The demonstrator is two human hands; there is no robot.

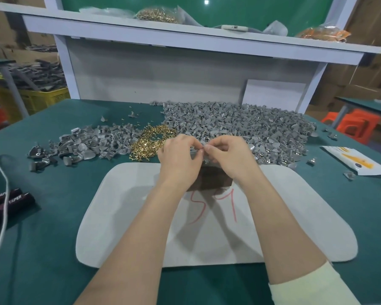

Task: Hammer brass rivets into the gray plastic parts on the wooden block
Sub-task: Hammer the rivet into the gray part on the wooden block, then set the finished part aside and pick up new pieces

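On the green worktable (53, 216), the left hand (180, 155) and right hand (229, 155) meet fingertip to fingertip, both pinching a small gray plastic part (202, 145). Directly beneath the fingers, the wooden block (209, 182) sits on a gray pad (123, 216). Brass rivets (150, 142) lie just beyond the left fingers, and a heap of gray parts (251, 119) lies beyond the right.

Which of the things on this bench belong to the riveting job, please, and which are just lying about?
Job: left hand and right hand pinching a small gray plastic part; dark wooden block; pile of brass rivets; heap of gray plastic parts.
Lying about: black lettered handles; white cord; orange-and-white packet.
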